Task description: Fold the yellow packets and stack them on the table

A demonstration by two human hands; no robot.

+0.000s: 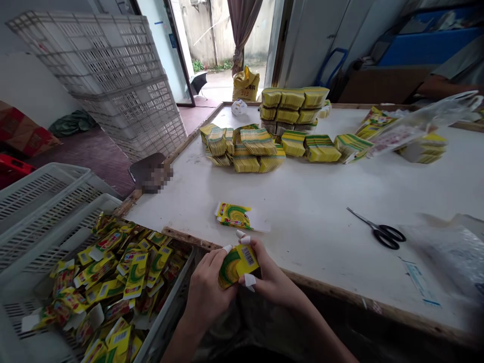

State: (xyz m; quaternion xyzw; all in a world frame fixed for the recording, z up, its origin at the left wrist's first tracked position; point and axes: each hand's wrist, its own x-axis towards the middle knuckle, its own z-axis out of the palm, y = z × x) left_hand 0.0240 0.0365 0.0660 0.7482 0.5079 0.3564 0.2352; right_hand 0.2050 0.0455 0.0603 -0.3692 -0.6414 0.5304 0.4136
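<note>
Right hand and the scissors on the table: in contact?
Apart. The head view shows the right hand at the yellow carton, with bare white tabletop between that hand and the scissors.

White wraps (250, 280) on digits of left hand (212, 285), right hand (271, 279); forearms (315, 322) bare.

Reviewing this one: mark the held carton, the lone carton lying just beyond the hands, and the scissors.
Held carton (235, 265): head view, printed face.
Lone carton (233, 214): head view, printed face.
Scissors (376, 229): head view, where blades meet handles.
</note>
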